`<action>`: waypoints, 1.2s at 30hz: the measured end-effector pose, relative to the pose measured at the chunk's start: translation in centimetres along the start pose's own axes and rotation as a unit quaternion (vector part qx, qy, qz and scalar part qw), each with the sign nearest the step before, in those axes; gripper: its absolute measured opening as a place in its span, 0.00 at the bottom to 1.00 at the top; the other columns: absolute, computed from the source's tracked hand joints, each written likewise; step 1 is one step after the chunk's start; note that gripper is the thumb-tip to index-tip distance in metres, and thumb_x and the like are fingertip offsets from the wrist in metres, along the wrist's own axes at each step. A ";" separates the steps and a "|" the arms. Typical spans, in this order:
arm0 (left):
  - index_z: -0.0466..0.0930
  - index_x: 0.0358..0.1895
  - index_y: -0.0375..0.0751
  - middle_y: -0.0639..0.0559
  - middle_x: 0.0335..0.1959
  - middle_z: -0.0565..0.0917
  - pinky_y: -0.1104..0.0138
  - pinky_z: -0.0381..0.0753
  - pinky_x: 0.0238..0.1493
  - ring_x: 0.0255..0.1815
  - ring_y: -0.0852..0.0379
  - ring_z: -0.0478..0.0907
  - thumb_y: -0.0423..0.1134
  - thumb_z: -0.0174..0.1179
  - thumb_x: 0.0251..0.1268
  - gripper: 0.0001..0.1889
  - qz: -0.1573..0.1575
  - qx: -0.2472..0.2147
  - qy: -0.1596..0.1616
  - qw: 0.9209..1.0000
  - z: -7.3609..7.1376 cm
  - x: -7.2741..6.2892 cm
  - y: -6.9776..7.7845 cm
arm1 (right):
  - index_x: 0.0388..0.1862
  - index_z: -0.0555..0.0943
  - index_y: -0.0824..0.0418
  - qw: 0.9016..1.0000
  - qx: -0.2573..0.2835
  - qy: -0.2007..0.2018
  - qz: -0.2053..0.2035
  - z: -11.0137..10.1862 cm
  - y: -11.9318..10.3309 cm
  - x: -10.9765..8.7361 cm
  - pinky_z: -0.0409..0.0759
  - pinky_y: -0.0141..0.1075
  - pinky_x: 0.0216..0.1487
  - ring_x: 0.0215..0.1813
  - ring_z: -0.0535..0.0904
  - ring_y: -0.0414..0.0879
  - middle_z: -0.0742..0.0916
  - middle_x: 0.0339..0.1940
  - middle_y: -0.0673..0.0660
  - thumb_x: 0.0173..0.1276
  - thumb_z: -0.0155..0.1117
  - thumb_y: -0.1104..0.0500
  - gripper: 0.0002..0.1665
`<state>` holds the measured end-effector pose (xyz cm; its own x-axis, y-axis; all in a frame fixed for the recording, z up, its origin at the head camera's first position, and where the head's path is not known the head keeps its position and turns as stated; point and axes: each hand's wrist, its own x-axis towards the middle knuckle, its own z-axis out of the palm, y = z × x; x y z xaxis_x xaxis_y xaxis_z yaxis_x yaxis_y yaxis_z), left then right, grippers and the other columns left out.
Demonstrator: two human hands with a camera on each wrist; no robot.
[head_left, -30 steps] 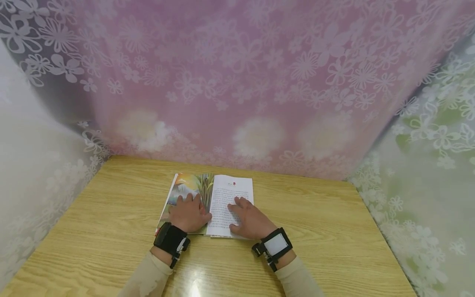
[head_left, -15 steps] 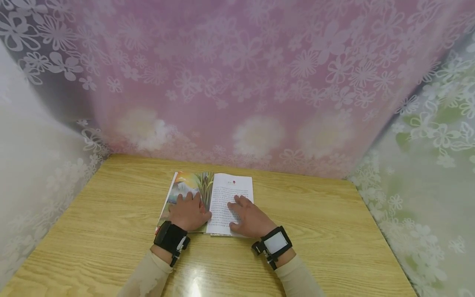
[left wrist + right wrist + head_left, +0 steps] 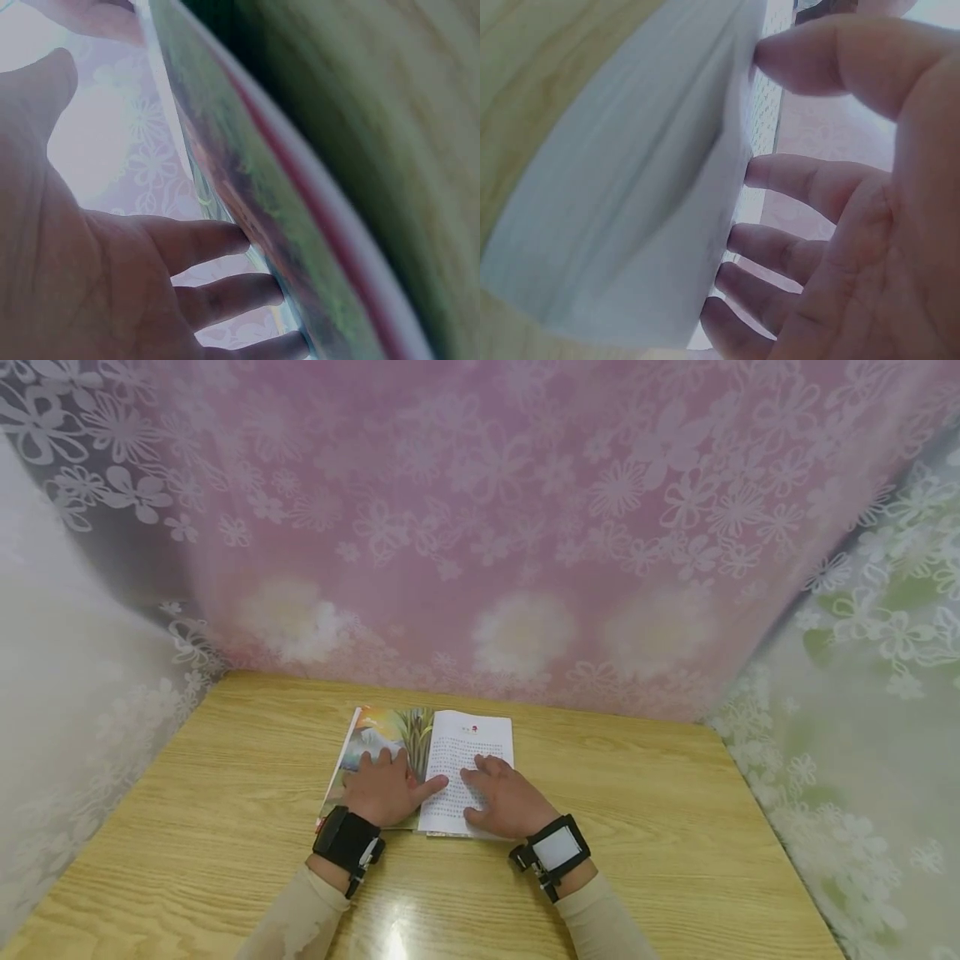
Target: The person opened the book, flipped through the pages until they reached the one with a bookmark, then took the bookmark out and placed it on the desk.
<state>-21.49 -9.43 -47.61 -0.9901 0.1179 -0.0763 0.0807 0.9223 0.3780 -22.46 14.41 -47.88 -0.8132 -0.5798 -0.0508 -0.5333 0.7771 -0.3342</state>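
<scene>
An open book (image 3: 457, 735) lies on the wooden table, an illustrated page (image 3: 375, 724) on the left and a page of printed text (image 3: 444, 811) on the right. My left hand (image 3: 381, 790) rests on the illustrated page, fingers spread, its thumb extended over the inner part of the text page. In the left wrist view its fingertips (image 3: 264, 288) touch the picture. My right hand (image 3: 513, 802) rests on the right part of the text page; in the right wrist view its fingertips and thumb touch the paper, with the page edges (image 3: 652, 172) bulging slightly apart below.
The wooden table (image 3: 637, 810) spreads around the book on all sides. A pink flowered curtain (image 3: 480, 527) hangs along its back edge, with pale flowered sheets (image 3: 885, 693) at either side. Both wrists carry black strapped cameras (image 3: 558, 850).
My left thumb has stretched out to the right, from near the book's fold onto the text page. My right hand and the book stay in place.
</scene>
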 end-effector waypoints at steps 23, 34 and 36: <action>0.78 0.58 0.38 0.29 0.72 0.70 0.22 0.64 0.58 0.74 0.19 0.59 0.68 0.59 0.68 0.35 0.007 0.000 0.004 1.000 0.5 -0.2 -0.2 | 0.85 0.46 0.69 1.000 -0.014 -0.025 0.010 -0.2 0.0 1.2 0.52 0.53 0.82 0.85 0.50 0.59 0.55 0.85 0.66 0.74 0.62 0.35 0.60; 0.65 0.77 0.33 0.27 0.75 0.66 0.22 0.63 0.60 0.75 0.20 0.58 0.54 0.57 0.76 0.36 0.021 -0.043 -0.004 0.999 -0.1 -0.6 -1.0 | 0.73 0.72 0.71 0.994 -0.018 0.021 0.109 -1.1 2.3 1.1 0.52 0.63 0.79 0.82 0.56 0.65 0.68 0.78 0.71 0.85 0.42 0.47 0.33; 0.69 0.74 0.33 0.28 0.72 0.68 0.22 0.64 0.58 0.74 0.20 0.59 0.52 0.57 0.77 0.32 0.026 -0.043 -0.003 0.999 -0.1 -0.6 -1.2 | 0.71 0.73 0.71 0.996 -0.034 0.022 0.081 -1.0 2.4 1.1 0.55 0.66 0.77 0.81 0.59 0.66 0.71 0.76 0.71 0.83 0.45 0.54 0.28</action>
<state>-21.05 -10.64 -47.90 -0.9840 0.1673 -0.0606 0.1213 0.8800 0.4592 -24.83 15.91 -47.82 -0.8986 -0.4350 -0.0570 -0.4073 0.8755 -0.2602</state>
